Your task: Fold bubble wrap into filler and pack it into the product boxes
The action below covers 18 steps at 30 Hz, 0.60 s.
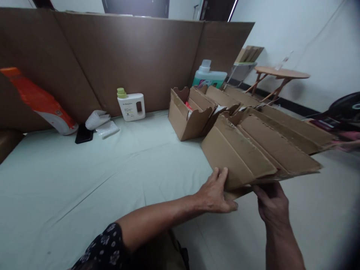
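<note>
A brown open-topped cardboard box sits tilted at the table's right edge, its flaps leaning out over the floor. My left hand grips its near lower corner, fingertips against the side and thumb below. At the bottom edge to the right, my right hand holds the same box from underneath; some of its fingers are hidden. Behind it stands a smaller cardboard box with scalloped edges and something red inside. The bottoms of the boxes' contents are out of sight.
A white jug with a green cap, an orange-and-white bottle, a black phone and clear plastic wrap rest on the pale cloth. Behind are a teal liquid bottle, a cardboard screen and a round wooden table.
</note>
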{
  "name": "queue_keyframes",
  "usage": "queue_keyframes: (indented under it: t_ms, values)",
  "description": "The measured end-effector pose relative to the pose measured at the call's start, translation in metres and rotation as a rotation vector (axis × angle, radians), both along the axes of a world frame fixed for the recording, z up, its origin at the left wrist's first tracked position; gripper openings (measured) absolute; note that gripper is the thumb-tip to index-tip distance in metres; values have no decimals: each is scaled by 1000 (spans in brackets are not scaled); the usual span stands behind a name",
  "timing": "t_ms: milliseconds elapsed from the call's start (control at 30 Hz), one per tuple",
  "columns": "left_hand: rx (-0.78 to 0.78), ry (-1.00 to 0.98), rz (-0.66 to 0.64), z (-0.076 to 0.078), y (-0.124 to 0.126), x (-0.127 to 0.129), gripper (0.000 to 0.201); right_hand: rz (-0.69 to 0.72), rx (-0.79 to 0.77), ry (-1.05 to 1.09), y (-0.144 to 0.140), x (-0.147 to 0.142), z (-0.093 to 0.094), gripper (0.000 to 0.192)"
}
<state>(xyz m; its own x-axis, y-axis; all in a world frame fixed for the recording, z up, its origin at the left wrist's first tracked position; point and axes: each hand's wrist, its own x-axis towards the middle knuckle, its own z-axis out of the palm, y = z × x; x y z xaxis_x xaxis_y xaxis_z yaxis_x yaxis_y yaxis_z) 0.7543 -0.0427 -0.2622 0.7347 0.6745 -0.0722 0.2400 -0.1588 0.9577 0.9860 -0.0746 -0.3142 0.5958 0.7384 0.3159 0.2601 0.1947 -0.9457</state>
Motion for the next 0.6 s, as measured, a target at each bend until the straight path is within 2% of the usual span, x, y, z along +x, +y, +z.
queue_keyframes:
  t_ms: [100, 267, 400, 600]
  values:
    - [22, -6, 5, -2, 8, 17, 119, -30, 35, 108, 8, 5, 3, 62]
    - [66, -25, -33, -14, 6, 31, 117, -222, -48, 58, 10, 6, 0, 64]
    - [62, -39, -36, -24, 3, 38, 118, -336, -29, 56, 11, -5, 1, 69]
    - [113, -55, -124, -35, 10, 41, 115, -331, -66, 37, 25, -13, 0, 68]
